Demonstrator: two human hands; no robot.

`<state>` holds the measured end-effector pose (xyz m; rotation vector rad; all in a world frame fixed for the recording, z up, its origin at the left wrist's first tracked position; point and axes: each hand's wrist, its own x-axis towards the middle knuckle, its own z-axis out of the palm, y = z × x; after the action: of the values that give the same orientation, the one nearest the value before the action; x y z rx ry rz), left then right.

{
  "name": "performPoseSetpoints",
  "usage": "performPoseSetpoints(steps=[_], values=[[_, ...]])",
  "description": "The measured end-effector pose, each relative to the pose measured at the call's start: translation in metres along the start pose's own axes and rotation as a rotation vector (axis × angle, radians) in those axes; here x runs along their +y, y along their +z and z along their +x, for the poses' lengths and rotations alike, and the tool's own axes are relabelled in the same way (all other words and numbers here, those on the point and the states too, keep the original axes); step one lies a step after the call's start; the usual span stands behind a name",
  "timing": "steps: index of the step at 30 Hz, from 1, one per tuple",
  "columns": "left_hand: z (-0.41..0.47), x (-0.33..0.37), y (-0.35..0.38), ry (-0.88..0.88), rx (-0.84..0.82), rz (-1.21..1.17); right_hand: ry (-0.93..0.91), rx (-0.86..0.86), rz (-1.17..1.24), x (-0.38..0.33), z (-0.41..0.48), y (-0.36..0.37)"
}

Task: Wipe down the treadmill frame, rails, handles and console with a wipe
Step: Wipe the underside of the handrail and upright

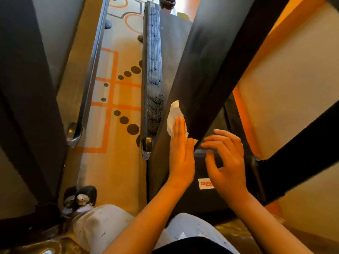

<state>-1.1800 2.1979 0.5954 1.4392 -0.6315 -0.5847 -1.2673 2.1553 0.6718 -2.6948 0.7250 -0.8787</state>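
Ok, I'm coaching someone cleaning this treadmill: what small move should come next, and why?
Probably slide the left hand and the wipe up along the black upright: flat fingers press the wipe on its lower end, and the long stretch above looks hazy with dust. The right hand, loosely curled beside the upright, holds nothing.
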Motion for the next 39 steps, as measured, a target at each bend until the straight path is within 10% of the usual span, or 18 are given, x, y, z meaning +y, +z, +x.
performPoseSetpoints(steps=[30, 39], values=[[0.156, 0.194, -0.052, 0.549, -0.130, -0.073, 0.508, 0.485, 0.035, -0.094, 0.078, -0.031], [0.198, 0.270, -0.097, 0.940, -0.501, 0.092, 0.423, 0.607, -0.167, -0.129, 0.128, -0.082]])
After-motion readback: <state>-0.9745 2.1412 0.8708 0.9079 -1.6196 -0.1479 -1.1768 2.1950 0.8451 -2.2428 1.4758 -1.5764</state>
